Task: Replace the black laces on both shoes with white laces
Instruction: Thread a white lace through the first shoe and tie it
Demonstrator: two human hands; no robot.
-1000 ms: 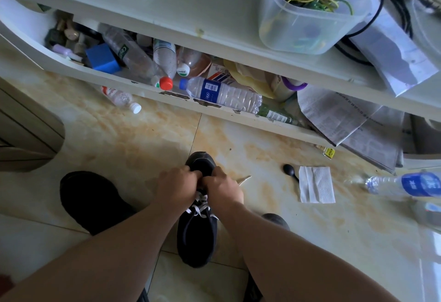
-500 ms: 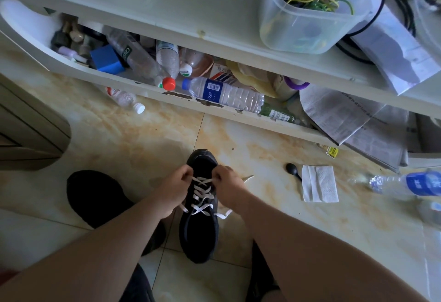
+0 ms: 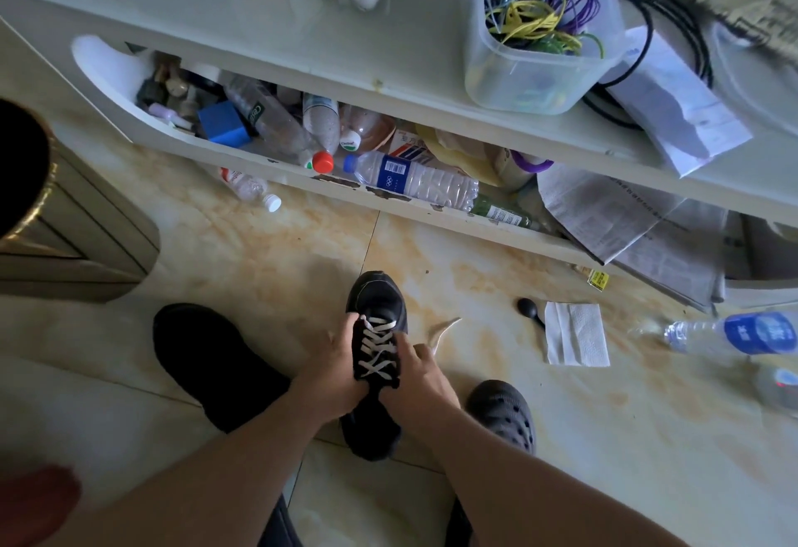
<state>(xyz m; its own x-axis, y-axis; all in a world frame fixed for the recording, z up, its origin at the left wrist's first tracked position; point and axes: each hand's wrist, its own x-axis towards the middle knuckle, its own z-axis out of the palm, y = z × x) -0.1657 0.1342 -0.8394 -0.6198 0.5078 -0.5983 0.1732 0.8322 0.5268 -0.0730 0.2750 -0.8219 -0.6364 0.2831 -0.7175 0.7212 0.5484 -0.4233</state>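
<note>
A black shoe (image 3: 380,296) stands on the floor tiles, toe pointing away from me, with a white lace (image 3: 378,345) crossed up its front. My left hand (image 3: 334,363) grips the shoe's left side by the eyelets, thumb at the top crossing. My right hand (image 3: 421,373) holds the right side, fingers curled against the tongue; a loose white lace end (image 3: 440,330) trails from it across the floor. A second black shoe (image 3: 216,361) lies to the left, its lacing hidden.
A grey clog (image 3: 503,415) sits at the lower right. A white tissue (image 3: 576,332), a black spoon (image 3: 529,309) and a water bottle (image 3: 734,332) lie on the floor to the right. A low shelf (image 3: 276,173) full of bottles runs behind; a cabinet (image 3: 77,235) stands left.
Both hands slid down from the top eyelets to the shoe's sides. The camera view shifted, showing more of the shelf top and the grey clog.
</note>
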